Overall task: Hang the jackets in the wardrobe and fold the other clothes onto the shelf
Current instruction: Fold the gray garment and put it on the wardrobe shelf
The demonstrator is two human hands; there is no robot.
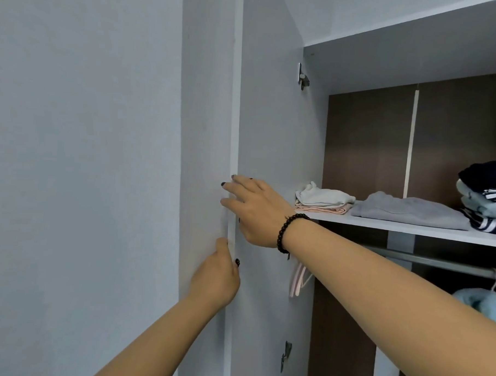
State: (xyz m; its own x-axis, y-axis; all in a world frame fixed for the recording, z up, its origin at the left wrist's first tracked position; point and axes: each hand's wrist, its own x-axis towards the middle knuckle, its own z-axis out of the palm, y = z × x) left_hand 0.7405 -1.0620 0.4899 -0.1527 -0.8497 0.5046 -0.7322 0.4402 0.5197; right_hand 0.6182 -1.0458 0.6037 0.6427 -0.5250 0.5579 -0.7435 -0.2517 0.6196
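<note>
The wardrobe door [266,131] is swung wide open and its free edge is gripped by both hands. The right hand [254,211] is laid on the inner face with fingers hooked round the edge; a black bead bracelet [289,232] is worn on that wrist. The left hand [217,277] is pinched onto the same edge just below.

On the shelf [410,227], folded clothes are lined up: a white and pink pile [323,201] at the left end, a grey top [410,210] mid-shelf, a navy striped stack [485,195] at the right. Under it, a light blue jacket [480,304] is hung on the rail [437,261].
</note>
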